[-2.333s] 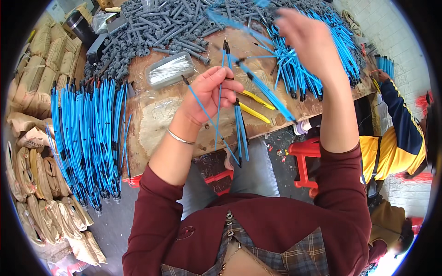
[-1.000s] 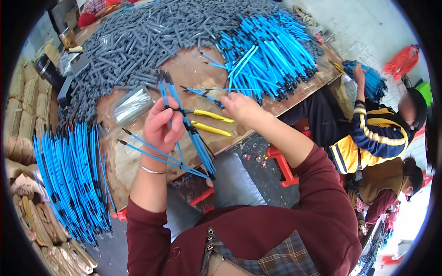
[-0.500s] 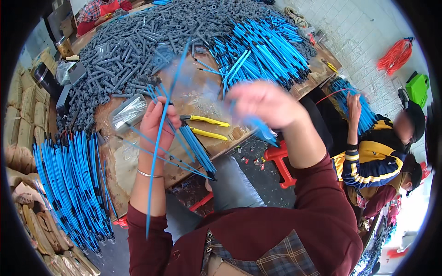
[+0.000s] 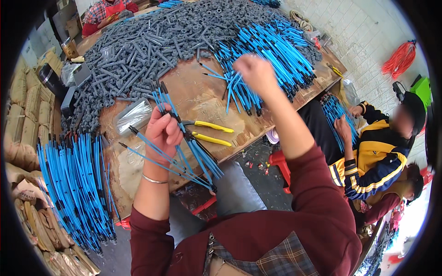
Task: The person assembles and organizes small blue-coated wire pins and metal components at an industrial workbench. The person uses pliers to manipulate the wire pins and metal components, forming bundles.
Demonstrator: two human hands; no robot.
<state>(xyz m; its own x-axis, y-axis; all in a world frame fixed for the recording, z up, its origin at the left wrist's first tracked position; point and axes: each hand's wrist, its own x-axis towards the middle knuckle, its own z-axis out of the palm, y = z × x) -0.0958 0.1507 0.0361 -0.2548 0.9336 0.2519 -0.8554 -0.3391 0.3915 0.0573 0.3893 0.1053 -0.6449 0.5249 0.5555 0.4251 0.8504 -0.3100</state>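
Note:
My left hand point(image 4: 165, 131) is closed round several thin blue tubes point(image 4: 198, 154) with black ends. Their tops stick up above my fingers and their lower parts hang past the table's front edge. A few blue tubes point(image 4: 159, 149) lie slantwise across my left wrist. Over the left side of a big heap of blue tubes point(image 4: 276, 50) is my right hand point(image 4: 254, 71), slightly blurred. Its fingers look bent, but their tips and anything in them cannot be made out. Just right of my left hand lie yellow-handled pliers point(image 4: 212, 131) on the wooden table point(image 4: 184, 85).
A large mound of grey plastic fittings point(image 4: 152, 43) covers the table's far side. A clear box point(image 4: 132, 117) of thin strips sits left of my left hand. More blue tubes point(image 4: 73, 184) stand at the left edge. A co-worker point(image 4: 375, 147) handles blue tubes at the right.
My right hand has moved away from me to the tube heap. The long blue tube that crossed in front of my left hand has gone from there. My left hand keeps its bundle.

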